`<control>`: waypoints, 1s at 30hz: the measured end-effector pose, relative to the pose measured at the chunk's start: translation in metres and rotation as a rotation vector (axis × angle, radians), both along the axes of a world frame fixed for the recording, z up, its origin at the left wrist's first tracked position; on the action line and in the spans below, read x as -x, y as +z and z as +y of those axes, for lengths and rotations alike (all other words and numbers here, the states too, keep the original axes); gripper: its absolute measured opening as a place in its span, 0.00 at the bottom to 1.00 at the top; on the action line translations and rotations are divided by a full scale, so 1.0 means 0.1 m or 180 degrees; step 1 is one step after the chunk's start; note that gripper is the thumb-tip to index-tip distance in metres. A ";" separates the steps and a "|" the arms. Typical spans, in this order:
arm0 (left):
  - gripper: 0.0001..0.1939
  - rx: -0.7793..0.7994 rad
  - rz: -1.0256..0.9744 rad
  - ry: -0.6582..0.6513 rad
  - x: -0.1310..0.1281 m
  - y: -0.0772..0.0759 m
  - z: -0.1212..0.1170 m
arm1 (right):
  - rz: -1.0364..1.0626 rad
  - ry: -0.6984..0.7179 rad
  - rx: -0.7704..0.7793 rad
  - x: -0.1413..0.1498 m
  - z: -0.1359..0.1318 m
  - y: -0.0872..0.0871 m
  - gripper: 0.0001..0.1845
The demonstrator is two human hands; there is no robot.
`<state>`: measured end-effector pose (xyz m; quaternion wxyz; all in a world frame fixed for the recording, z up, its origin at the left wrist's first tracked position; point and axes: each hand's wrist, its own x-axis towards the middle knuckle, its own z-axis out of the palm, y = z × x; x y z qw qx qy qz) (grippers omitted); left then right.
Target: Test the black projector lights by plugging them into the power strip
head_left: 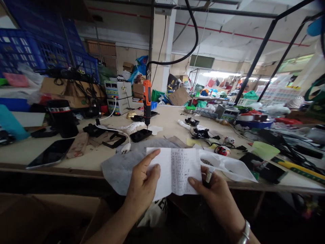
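Observation:
Both my hands hold a white sheet of paper [177, 169] with handwritten lines, just in front of the workbench edge. My left hand [142, 184] pinches its left edge, thumb on top and forefinger stretched along the upper edge. My right hand [214, 189] grips the lower right corner with the thumb on the sheet, and a small white pen-like thing [208, 175] is tucked between its fingers. A grey sheet [119, 166] lies under the paper on the bench.
An orange electric screwdriver [147, 98] hangs on a cable over a black tray [141, 135]. A phone [50, 153] lies at the left beside a black cylinder [62, 118]. Power supplies [118, 96], cables, small parts and a yellow-handled tool [299, 167] crowd the workbench [83, 159].

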<state>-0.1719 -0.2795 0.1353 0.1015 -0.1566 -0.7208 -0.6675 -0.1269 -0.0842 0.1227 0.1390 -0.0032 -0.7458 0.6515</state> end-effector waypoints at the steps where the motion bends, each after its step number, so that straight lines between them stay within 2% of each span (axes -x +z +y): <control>1: 0.22 0.0010 0.0062 0.0014 -0.01 0.00 0.01 | 0.0020 -0.0053 -0.0003 0.00 -0.01 0.00 0.22; 5: 0.23 -0.0053 0.0156 -0.0046 -0.04 0.02 0.03 | 0.0089 -0.0408 -0.0193 -0.01 -0.03 0.00 0.25; 8: 0.27 -0.0073 0.0085 -0.0044 -0.08 0.05 0.07 | 0.0222 -0.1045 -0.0728 -0.06 -0.13 0.01 0.29; 10: 0.34 -0.0167 0.0003 -0.0145 -0.12 0.07 0.12 | 0.0417 -0.1233 -0.1062 -0.10 -0.23 0.02 0.28; 13: 0.41 -0.0318 -0.0134 -0.0304 -0.17 0.08 0.20 | 0.0799 -0.0989 -0.1300 -0.14 -0.38 0.03 0.22; 14: 0.38 -0.0315 -0.0121 -0.0319 -0.18 0.08 0.22 | 0.0882 -0.0896 -0.1302 -0.15 -0.40 0.03 0.21; 17: 0.18 -0.0283 -0.0003 -0.0259 -0.15 0.08 0.20 | 0.0899 -0.0822 -0.1044 -0.13 -0.38 0.03 0.21; 19: 0.15 -0.0360 0.0008 -0.0170 -0.11 0.08 0.14 | 0.0740 -0.0923 -0.0761 -0.09 -0.31 0.04 0.21; 21: 0.19 -0.0568 -0.0153 -0.0172 -0.07 0.08 0.06 | 0.0478 -0.0931 -0.0572 -0.05 -0.22 0.04 0.20; 24: 0.26 -0.0998 -0.0512 -0.0386 -0.01 0.09 -0.04 | 0.0112 -0.0651 -0.0491 0.01 -0.12 0.03 0.21; 30: 0.36 -0.1413 -0.1015 -0.0722 0.07 0.12 -0.20 | -0.0030 -0.0175 -0.0771 0.11 -0.10 0.00 0.18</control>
